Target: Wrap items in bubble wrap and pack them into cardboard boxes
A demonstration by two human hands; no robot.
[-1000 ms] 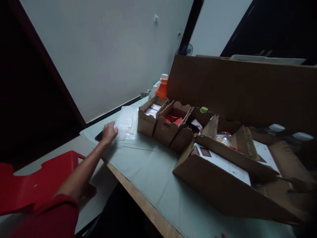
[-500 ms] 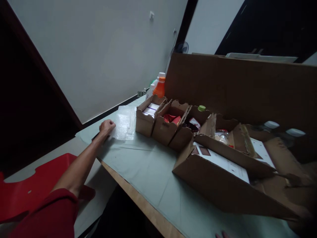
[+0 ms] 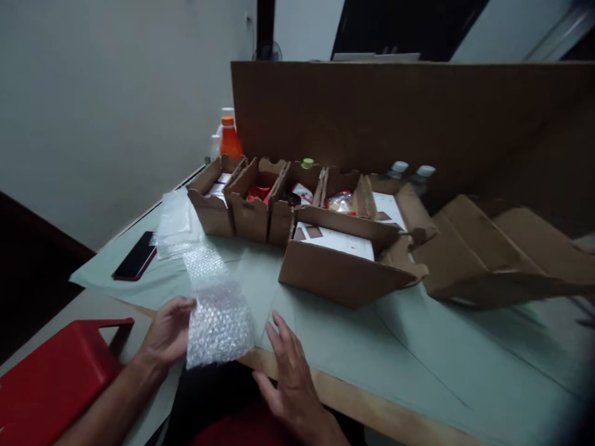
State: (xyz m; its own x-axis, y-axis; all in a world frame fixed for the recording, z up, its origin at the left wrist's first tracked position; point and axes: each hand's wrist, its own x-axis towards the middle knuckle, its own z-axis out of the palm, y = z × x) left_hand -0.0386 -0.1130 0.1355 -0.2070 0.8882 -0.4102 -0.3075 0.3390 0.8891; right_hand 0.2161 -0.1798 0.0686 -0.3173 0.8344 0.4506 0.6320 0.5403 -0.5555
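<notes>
a bubble wrap sheet (image 3: 217, 319), lifted off the far stack (image 3: 175, 224) since a second ago, is now being held at the table edge by closed left fingers (image 3: 179, 308), the right hand (image 3: 290, 365) being spread flat just right of it.

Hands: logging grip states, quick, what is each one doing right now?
Left hand: closed on the edge of the bubble wrap sheet, holding it up.
Right hand: open, fingers spread, holding nothing, beside the sheet at the table edge.
</notes>
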